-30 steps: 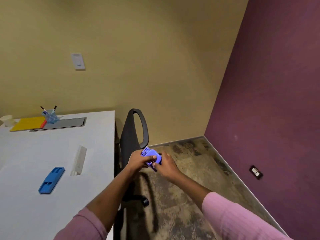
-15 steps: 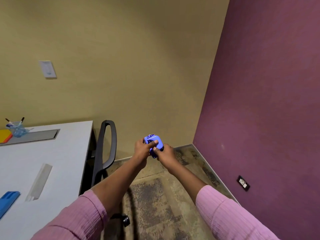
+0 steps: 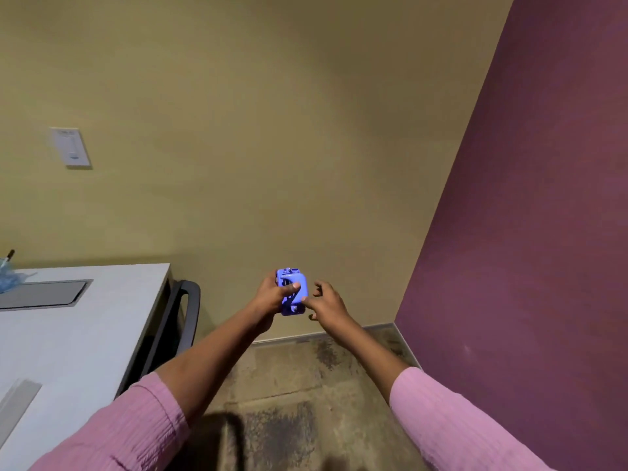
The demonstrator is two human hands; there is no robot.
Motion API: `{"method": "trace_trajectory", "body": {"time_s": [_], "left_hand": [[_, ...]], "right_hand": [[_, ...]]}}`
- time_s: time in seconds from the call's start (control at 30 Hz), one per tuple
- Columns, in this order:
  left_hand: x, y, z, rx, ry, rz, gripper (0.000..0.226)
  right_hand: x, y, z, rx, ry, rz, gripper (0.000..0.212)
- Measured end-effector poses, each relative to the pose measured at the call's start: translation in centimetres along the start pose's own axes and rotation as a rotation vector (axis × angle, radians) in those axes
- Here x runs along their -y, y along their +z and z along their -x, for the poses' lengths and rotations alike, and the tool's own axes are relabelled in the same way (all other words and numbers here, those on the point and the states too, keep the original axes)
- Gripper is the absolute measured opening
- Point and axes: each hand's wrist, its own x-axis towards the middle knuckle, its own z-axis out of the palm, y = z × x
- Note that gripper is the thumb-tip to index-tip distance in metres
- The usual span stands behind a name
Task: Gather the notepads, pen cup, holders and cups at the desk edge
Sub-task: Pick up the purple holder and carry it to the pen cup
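Observation:
My left hand (image 3: 272, 295) grips a small purple-blue plastic device (image 3: 291, 290), held out in front of me above the floor, to the right of the white desk (image 3: 78, 334). My right hand (image 3: 324, 302) is just right of the device with fingers spread, one fingertip at its lower right edge. At the far left edge of the view, on the desk's back part, only a sliver of the blue pen cup (image 3: 6, 278) shows, with a dark pen tip above it. A white flat holder (image 3: 17, 402) lies near the desk's lower left.
A black office chair (image 3: 176, 321) stands pushed against the desk's right side. A grey cable hatch (image 3: 44, 294) is set in the desk top. Yellow wall ahead carries a white switch plate (image 3: 70, 147); a purple wall (image 3: 526, 232) closes the right. Stained floor lies below.
The view has swung right and up, so the notepads and blue holder left the frame. My right hand has come off the device and spread its fingers; the left still holds it.

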Motion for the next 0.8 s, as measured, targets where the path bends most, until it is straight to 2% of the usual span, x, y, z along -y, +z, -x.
{"method": "trace_trajectory", "body": {"time_s": [0.17,0.3,0.4,0.5,0.63,0.73,0.8], "left_hand": [[-1.5,-1.9,-6.1,0.023,0.024,-0.1,0.037],[-1.9,-4.3,-11.2,0.087,0.044,-0.229,0.042],[-2.0,-6.8,-15.6,0.06,0.029,-0.324,0.044],[-2.2,-8.9,-19.4,-0.065,0.017,-0.329,0.049],[-2.8,-11.6,-23.7,-0.334,0.022,-0.354,0.056],[-3.0,-14.1,-25.5,-0.557,-0.028,-0.27,0.051],[-2.9,-15.8,-26.2,-0.642,-0.108,-0.23,0.042]], "right_hand": [[1.7,0.1,-8.8,0.034,-0.121,-0.053,0.062],[3.3,1.8,-15.6,0.141,-0.197,-0.081,0.047],[4.0,3.2,-21.1,0.251,-0.217,-0.087,0.034],[5.1,4.8,-26.9,0.378,-0.186,-0.11,0.027],[7.1,7.5,-33.7,0.484,-0.111,-0.211,0.024],[8.5,10.1,-37.6,0.517,-0.057,-0.288,0.027],[9.0,12.4,-39.5,0.547,-0.021,-0.347,0.026]]}}
